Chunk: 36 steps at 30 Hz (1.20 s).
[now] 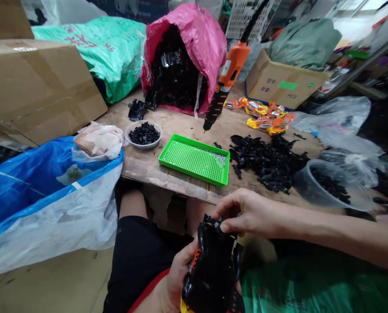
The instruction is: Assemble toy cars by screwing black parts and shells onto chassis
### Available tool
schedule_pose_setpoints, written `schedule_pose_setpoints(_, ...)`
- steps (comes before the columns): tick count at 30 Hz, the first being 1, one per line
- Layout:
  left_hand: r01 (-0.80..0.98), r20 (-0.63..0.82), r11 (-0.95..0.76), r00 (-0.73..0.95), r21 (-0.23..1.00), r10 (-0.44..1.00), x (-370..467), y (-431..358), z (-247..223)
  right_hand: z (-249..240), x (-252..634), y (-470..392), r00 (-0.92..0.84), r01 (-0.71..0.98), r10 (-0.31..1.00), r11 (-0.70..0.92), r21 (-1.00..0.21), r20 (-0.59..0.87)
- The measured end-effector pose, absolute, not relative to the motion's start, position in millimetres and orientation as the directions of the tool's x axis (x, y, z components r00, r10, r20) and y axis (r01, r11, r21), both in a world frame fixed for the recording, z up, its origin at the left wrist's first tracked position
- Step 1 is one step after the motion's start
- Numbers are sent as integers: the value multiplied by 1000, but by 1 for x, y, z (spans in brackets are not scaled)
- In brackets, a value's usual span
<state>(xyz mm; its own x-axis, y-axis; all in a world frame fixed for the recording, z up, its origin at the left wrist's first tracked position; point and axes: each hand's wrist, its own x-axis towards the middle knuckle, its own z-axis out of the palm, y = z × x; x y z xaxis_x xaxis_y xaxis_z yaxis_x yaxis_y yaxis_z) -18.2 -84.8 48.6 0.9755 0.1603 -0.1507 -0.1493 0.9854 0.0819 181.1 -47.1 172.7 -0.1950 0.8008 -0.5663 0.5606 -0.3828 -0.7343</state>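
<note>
Left hand (pixel 180 270): grip wrapped round black plastic assembly (pixel 211 269). Right hand (pixel 242 212): grip pinched on its far end.

Gleams glossy and smooth, like hard black plastic, on the car-like shell (pixel 213 269). Looks like smooth moulded plastic on the green tray (pixel 184 154), with metallic glints among the small silvery pieces (pixel 220 158). Shows rough, scuffed wood across the tabletop (pixel 141 165); crinkled, shiny plastic on the pink sack (pixel 200 30); matt cardboard on the taped box (pixel 44 91); matt cloth on the shorts (pixel 137 261).
</note>
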Motion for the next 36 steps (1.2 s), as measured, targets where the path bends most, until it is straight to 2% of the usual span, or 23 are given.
schedule_pose_setpoints(3,-171,-165,982,969,82,182,-17,-87,46,175,182,-47,-203,536,807,-383,-753,-555)
schedule_pose_setpoints(6,-210,-203,976,955,56,217,-17,-91,39,176,182,-46,-207,506,762,-453,-734,-614)
schedule_pose_setpoints(9,-188,-204,982,961,21,189,-18,-92,37,177,182,-46,-205,493,732,-496,-715,-649)
schedule_pose_setpoints(17,-151,-231,986,959,64,162,-22,-84,55,179,181,-46,-210,577,766,-404,-710,-607)
schedule_pose_setpoints(22,-199,-271,979,941,36,201,-21,-90,44,170,176,-52,-162,656,851,-285,-699,-499)
schedule_pose_setpoints(26,-189,-237,982,954,-7,182,-19,-98,27,161,172,-60,-90,708,878,-276,-650,-471)
schedule_pose_setpoints(30,-203,-236,979,953,-26,192,-18,-103,17,156,170,-62,-111,716,881,-249,-652,-459)
schedule_pose_setpoints(36,-173,-204,984,963,38,177,-21,-97,20,156,169,-56,-130,710,856,-272,-650,-501)
